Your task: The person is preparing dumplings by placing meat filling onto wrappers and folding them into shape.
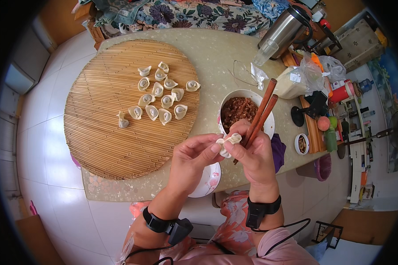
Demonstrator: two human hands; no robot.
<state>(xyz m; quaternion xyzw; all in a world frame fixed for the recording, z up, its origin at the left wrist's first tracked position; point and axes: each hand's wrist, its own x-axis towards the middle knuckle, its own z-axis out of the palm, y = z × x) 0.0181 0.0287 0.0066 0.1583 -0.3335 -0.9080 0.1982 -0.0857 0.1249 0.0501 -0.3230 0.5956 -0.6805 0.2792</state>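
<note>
Both hands meet over the table's near edge, pinching one small folded dumpling [225,149] between thumbs and fingers. My left hand [195,159] grips its left side and my right hand [252,154] its right. A pair of brown wooden chopsticks [263,111] is also tucked in my right hand, slanting up to the right. Just beyond lies a white bowl [268,127] of brown minced filling [238,111], partly hidden by that hand. To the left, a round slatted mat [96,99] carries several folded dumplings [165,101]. A flower-patterned white plate [207,182] sits partly under my left wrist.
A steel thermos jug [285,31] and a clear glass [266,53] stand at the far right. Nearer are a plastic bag [295,81], a black stand [298,116], a small white dish [301,144] and a purple cloth [278,154]. Cables run from both wrist straps.
</note>
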